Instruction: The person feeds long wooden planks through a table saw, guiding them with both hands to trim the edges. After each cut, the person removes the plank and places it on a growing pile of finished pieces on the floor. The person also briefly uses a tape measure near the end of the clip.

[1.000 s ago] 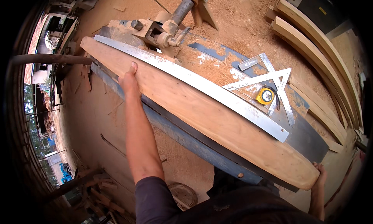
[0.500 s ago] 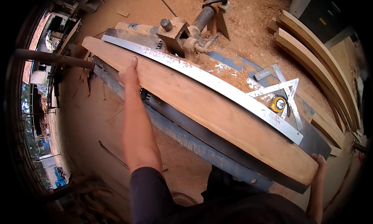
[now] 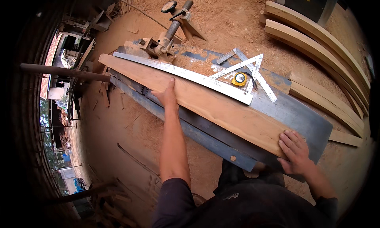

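Observation:
A long brown wooden board point(image 3: 221, 105) lies flat and slantwise over the grey metal table point(image 3: 308, 121) of a planer-like machine. At about its middle, my left hand point(image 3: 168, 95) grips its near edge, with the thumb on top and the other fingers mostly hidden. My right hand point(image 3: 296, 151) rests over the board's right end, fingers stretched out on the top face and thumb apart at the near side. Along the board's far edge runs a long pale metal bar point(image 3: 186, 74). Dark toothed parts point(image 3: 145, 90) show at the near edge, left of my left hand.
Beyond the bar lie a yellow tape measure point(image 3: 239, 79), a triangular metal square point(image 3: 259, 68) and a smaller square point(image 3: 226, 57). A clamp-like support with a black knob point(image 3: 169, 7) stands behind. Curved timbers point(image 3: 308, 36) lie at right; sawdust point(image 3: 233, 18) covers the floor.
My view has shifted and drawn back. My left hand has moved right along the board, past the toothed parts. My right hand has gone from the end corner to lying over the board's end.

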A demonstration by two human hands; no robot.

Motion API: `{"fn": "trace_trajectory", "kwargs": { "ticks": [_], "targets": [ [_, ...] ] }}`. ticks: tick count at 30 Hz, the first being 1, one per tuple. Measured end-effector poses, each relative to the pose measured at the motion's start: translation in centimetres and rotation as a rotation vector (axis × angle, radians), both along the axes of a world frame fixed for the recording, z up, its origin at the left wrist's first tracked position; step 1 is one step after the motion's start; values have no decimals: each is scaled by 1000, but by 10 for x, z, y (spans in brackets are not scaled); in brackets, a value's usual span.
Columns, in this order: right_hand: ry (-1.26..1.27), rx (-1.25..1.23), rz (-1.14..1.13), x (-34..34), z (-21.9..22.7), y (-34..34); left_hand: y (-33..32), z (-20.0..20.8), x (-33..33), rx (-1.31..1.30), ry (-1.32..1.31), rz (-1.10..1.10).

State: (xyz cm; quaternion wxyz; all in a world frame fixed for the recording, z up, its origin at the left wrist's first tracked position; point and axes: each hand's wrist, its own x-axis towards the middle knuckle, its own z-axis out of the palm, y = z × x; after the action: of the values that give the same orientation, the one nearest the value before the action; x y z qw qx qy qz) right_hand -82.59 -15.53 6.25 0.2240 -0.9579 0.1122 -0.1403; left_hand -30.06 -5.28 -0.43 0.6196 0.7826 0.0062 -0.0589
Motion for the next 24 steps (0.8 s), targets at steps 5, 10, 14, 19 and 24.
{"fn": "trace_trajectory", "kwargs": {
  "ticks": [5, 10, 14, 19, 24],
  "targets": [
    [-70, 56, -139, -3, -14, 9, 1, 6, -11, -40, 26, 19],
    [-75, 72, -170, 14, -13, 6, 1, 3, 5, -42, 58, 18],
    [-77, 86, -176, 38, -15, 8, -2, 7, 29, -20, 72, 52],
    [-85, 90, -157, 77, -16, 9, 10, 0, 79, -81, 84, -9],
    [-52, 91, -110, 118, -15, 13, 25, -16, 142, -53, 84, -35]
  ]
}}
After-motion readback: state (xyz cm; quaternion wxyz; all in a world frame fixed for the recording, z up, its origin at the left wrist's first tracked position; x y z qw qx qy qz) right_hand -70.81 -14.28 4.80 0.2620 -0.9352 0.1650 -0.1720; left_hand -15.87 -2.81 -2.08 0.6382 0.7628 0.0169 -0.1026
